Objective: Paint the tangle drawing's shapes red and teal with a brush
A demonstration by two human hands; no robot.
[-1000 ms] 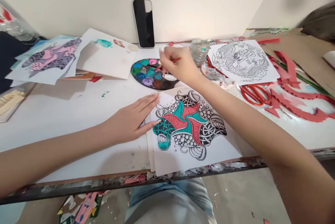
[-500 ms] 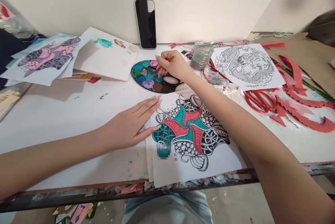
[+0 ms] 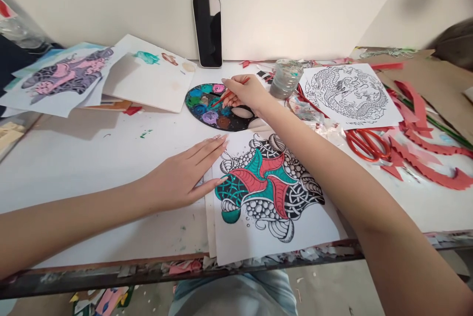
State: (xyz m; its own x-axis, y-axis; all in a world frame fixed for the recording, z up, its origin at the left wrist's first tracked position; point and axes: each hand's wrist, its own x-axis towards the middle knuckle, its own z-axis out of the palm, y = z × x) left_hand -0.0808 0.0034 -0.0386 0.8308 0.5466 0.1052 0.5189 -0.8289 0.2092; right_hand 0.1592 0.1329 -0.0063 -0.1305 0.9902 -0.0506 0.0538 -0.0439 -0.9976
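On the white table (image 3: 74,178), a patterned ink drawing (image 3: 269,193) is lying near the middle, partly coloured. The left hand (image 3: 179,175) is resting at its left edge, fingers flat and together. Farther away, the right hand (image 3: 244,94) is working over a paint palette (image 3: 203,116), fingers clamped on a thin red paintbrush (image 3: 225,100).

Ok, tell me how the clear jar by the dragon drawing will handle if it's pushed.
The clear jar looks fairly narrow for its height, so a hard sideways push could probably tip it. Its murky contents look like liquid, so it may feel heavier than it looks and could spill. Its smooth sides might be slippery with wet fingers.
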